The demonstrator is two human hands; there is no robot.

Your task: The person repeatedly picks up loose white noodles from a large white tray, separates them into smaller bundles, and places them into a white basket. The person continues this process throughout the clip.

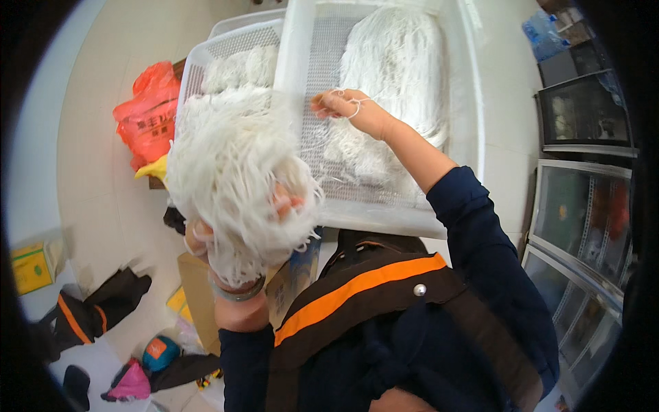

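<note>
My left hand (198, 238) is beneath a large tangled bundle of white noodles (231, 170) and grips it, mostly hidden. Reddish fingertips show through an opening at the bundle's right side. The bundle is in front of the near part of the left perforated basket (188, 77). My right hand (350, 109) is above the right perforated plastic basket (316, 67), with its fingers pointing left. Thin noodle strands loop over its thumb and back; blur hides whether its fingers pinch any. Under and beyond it, a long folded mass of noodles (396, 62) fills the basket's right side.
More noodles (242, 67) lie at the left basket's far end. A red plastic bag (149, 113) with printing stands left of it. Glass-door cabinets (582, 206) line the right. A cardboard box (198, 298) stands below my left arm; dark cloth items (98, 309) lie at lower left.
</note>
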